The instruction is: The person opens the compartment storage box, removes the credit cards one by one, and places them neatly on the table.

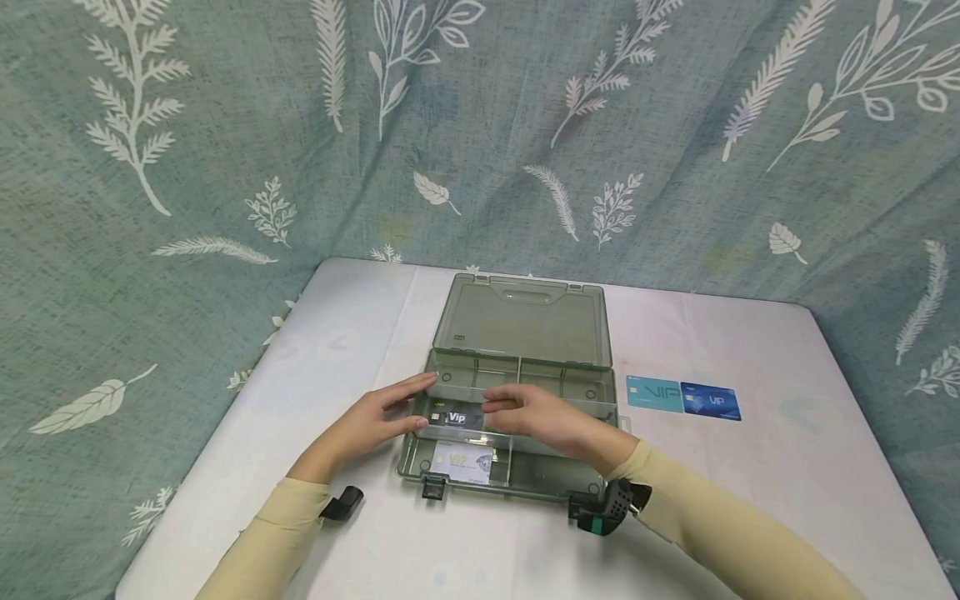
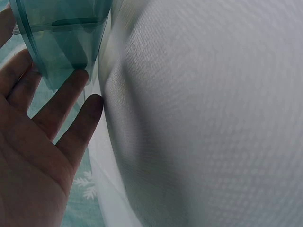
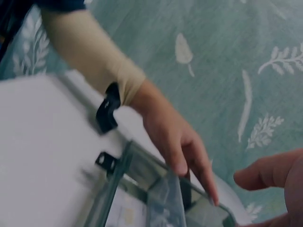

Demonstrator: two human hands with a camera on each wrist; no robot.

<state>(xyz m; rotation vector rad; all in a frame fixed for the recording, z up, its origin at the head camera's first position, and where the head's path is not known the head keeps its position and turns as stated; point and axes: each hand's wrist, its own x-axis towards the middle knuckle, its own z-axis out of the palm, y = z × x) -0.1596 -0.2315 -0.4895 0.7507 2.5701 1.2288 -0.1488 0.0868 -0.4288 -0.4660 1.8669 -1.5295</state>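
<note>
A translucent grey-green divided box (image 1: 551, 477) lies on the table with its lid (image 1: 528, 321) folded back. My left hand (image 1: 367, 421) rests at the box's left side, fingers spread and touching the wall. Over the middle row hovers my right hand (image 1: 551, 421), with nothing seen in its fingers; the thumb and a finger stand apart in the right wrist view. Just left of those fingertips, a black card marked Vip (image 1: 452, 417) lies in the middle-row compartment. A white VIP card (image 1: 462, 462) sits in the front left compartment.
To the right of the box, a teal VIP card (image 1: 654, 393) and a blue VIP card (image 1: 711, 401) lie side by side on the white tabletop (image 1: 750, 483). Two latches (image 1: 432, 487) stick out at the box's front. A leaf-patterned cloth (image 1: 480, 167) hangs behind the table.
</note>
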